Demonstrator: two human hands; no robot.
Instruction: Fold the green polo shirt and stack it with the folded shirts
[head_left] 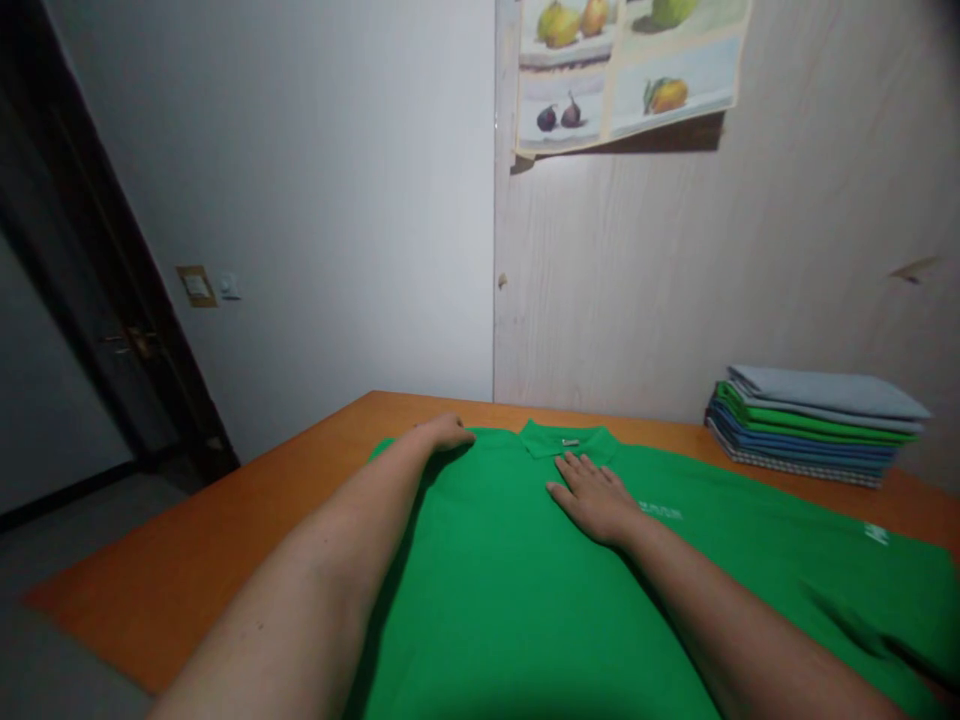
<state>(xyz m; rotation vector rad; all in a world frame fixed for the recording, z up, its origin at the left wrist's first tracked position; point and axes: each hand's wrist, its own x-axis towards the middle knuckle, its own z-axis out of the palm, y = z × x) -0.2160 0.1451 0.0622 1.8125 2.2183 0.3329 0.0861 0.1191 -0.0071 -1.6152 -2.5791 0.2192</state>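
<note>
A green polo shirt [510,590] lies spread face up on the orange table [225,530], its collar [568,438] toward the wall. My right hand [592,495] rests flat on the chest just below the collar, fingers stretched out and slightly apart. My left hand [446,433] is at the shirt's left shoulder edge with fingers curled down, pinching or pressing the fabric there. The right sleeve with small white lettering [876,534] extends to the right.
A stack of several folded shirts [814,425] in grey, green and blue sits at the table's back right by the wall. A fruit poster [626,70] hangs above. A dark door [90,300] and light switch [196,286] stand at left.
</note>
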